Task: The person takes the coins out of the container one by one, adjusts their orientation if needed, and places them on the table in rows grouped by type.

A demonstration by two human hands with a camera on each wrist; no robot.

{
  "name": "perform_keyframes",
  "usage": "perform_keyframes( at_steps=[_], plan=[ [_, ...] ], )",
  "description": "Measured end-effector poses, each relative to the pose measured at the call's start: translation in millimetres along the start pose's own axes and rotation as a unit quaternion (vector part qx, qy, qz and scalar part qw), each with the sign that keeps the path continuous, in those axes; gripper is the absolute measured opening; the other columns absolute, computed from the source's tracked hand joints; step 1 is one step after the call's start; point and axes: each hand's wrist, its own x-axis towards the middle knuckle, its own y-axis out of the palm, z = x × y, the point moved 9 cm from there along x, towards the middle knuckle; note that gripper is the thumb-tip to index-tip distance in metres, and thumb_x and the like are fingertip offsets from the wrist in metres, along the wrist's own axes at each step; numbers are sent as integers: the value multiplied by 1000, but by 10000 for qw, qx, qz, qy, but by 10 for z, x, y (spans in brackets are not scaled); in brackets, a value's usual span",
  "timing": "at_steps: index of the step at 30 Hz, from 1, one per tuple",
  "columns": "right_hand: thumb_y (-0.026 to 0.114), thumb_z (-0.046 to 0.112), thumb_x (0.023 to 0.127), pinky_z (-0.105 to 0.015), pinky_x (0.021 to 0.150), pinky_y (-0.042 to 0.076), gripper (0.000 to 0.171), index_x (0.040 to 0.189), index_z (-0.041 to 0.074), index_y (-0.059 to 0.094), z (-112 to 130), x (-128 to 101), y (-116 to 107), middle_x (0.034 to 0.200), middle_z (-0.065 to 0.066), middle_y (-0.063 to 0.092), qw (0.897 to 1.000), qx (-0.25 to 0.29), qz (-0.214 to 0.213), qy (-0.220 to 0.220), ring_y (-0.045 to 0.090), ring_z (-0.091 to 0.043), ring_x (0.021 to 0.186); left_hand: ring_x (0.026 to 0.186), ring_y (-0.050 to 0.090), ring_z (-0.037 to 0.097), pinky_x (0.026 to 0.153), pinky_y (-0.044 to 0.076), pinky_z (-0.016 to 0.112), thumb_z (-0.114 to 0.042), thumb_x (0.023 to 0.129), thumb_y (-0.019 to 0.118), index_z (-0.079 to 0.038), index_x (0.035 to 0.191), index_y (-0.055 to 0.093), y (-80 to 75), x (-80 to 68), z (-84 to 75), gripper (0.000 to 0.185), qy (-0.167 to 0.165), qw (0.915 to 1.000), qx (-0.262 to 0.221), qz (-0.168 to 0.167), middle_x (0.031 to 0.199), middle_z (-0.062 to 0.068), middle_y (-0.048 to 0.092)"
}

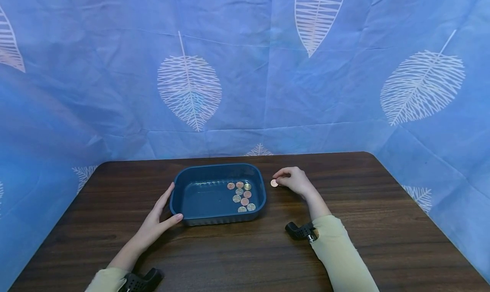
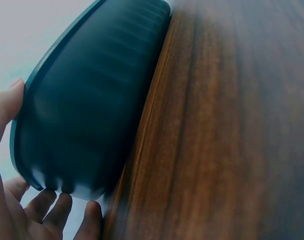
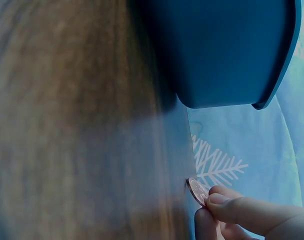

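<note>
A blue rectangular baking dish (image 1: 218, 219) stands on the table. Several copper, silver and gold-coloured coins (image 1: 244, 202) lie flat in its right half. At the dish's left end, my left hand (image 1: 155, 224) holds it, thumb at the front left corner and fingers along the end wall. The left wrist view shows the fingertips (image 2: 64, 197) against that wall. Just beyond the dish's right side, my right hand (image 1: 295, 181) pinches a copper coin (image 3: 196, 191) between thumb and fingers. The coin is tilted on edge, close to the tabletop; I cannot tell whether it touches.
The dark wood table (image 1: 229, 258) reaches back to a blue cloth (image 1: 245, 71) with white leaf prints. Both wrists carry black camera mounts (image 1: 300, 231) near the pale yellow sleeves (image 1: 340, 245). The dish's raised rim stands between the right hand and the coins inside.
</note>
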Motion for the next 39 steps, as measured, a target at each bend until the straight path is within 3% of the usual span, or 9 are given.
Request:
perform_keyframes(
  at_steps=[11, 19, 24, 28, 33, 39],
  plan=[
    [63, 10, 91, -42, 81, 49, 21, 108, -1, 68, 53, -23, -26, 95, -9, 68, 10000, -37, 64, 14, 62, -23, 86, 140, 13, 43, 99, 20, 72, -17, 92, 64, -29, 154, 13, 9, -4, 15, 82, 0, 10000, -40, -16, 159, 11, 9],
    [65, 16, 91, -39, 78, 52, 24, 113, 5, 67, 583, -52, -51, 102, -7, 67, 9958, 233, -13, -883, 64, -20, 91, 140, 14, 45, 99, 22, 71, -15, 92, 64, -27, 155, 13, 14, -1, 4, 82, 50, 10000, -67, -22, 158, 13, 9],
    [66, 19, 92, -39, 81, 52, 29, 117, 5, 66, 1041, -66, 167, 108, -10, 66, 9879, 480, 489, -1393, 63, -22, 97, 140, 13, 44, 99, 20, 72, -16, 92, 64, -26, 155, 13, 3, 4, 4, 82, 18, 10000, -43, -41, 158, 13, 9],
    [67, 15, 91, -33, 79, 53, 25, 114, 7, 67, 1256, -36, 466, 106, -10, 66, 9780, 502, 1069, -1720, 63, -19, 94, 139, 14, 45, 99, 20, 72, -17, 92, 64, -26, 155, 13, -7, 10, -4, 82, 22, 10000, 8, -60, 158, 13, 9],
    [66, 10, 90, -29, 82, 51, 22, 112, 8, 68, 1299, 15, 817, 105, -8, 66, 9683, 504, 1797, -1660, 63, -14, 92, 140, 13, 45, 99, 21, 72, -16, 92, 64, -26, 155, 12, 1, -9, 3, 82, -24, 10000, 8, -35, 158, 13, 9],
    [67, 2, 87, -27, 77, 51, 21, 109, 1, 67, 1256, 44, 987, 100, -10, 67, 9656, 101, 2120, -1503, 63, -14, 87, 140, 12, 45, 99, 20, 72, -18, 92, 64, -25, 155, 11, 17, -7, -15, 82, -127, 9999, -5, -6, 158, 14, 7]
  ],
)
